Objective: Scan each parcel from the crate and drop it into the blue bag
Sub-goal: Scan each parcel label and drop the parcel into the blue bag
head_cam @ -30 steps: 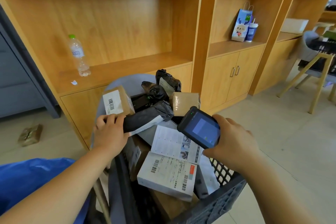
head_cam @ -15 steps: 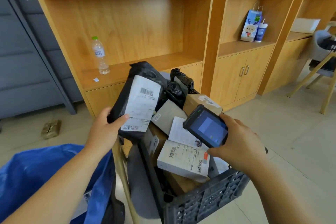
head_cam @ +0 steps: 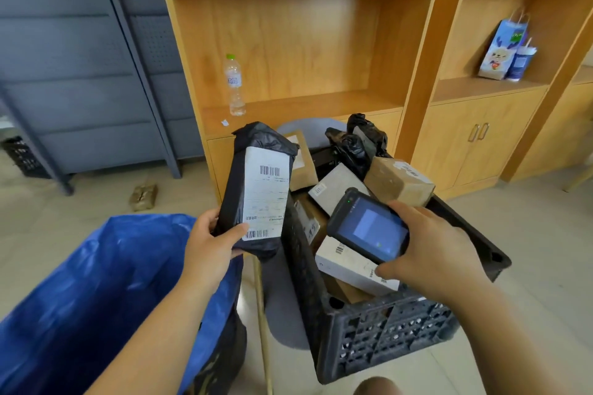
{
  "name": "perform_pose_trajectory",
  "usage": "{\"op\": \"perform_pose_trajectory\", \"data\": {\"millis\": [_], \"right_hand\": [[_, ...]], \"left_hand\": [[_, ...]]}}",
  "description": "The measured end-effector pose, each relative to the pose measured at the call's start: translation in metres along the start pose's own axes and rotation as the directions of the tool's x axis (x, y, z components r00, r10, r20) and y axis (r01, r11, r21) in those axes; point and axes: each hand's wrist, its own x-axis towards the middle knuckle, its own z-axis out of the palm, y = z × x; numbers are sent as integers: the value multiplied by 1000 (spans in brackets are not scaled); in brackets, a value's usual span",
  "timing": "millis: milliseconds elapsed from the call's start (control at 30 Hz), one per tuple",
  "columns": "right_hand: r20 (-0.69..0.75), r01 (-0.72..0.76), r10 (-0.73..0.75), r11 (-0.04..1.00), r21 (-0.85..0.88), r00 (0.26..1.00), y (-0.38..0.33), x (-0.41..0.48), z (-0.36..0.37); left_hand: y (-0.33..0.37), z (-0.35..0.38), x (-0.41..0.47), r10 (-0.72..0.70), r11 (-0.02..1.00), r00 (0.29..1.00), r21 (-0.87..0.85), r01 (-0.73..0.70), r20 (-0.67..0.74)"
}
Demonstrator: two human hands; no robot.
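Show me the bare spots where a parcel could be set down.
The shelf ledge is bare from the water bottle rightward to the upright. Floor tiles right of the crate are free. The crate is heaped with parcels; the blue bag fills the lower left.

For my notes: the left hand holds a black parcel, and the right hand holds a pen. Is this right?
No: the head view shows the right hand holding a scanner, not a pen. The left hand holds the black parcel.
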Motion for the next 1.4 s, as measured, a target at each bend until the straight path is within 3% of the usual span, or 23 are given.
{"op": "perform_pose_trajectory", "data": {"millis": [533,700,900,1033,1200,1400], "right_hand": [[36,40,-38,998,-48,999,-28,-17,0],[80,88,-84,995,-52,993,-45,-12,14],[120,165,-162,986,-19,979,-74,-7,37],[141,194,-196,981,22,971,-90,-7,51],[170,179,-181,984,26,969,-103,-10,62],[148,127,-125,992,-4,981,-100,8,60]], "left_hand": [[-5,-41,-21,-21,999,999,-28,20,-35],[-21,-74,-26,-98,992,977,-98,80,-189],[-61,-139,-35,-168,982,906,19,190,-388],[-76,-170,-42,-124,980,859,77,186,-496],[-83,-191,-47,-41,861,904,443,249,-426],[-76,-177,-22,-153,889,963,394,233,-223]]}}
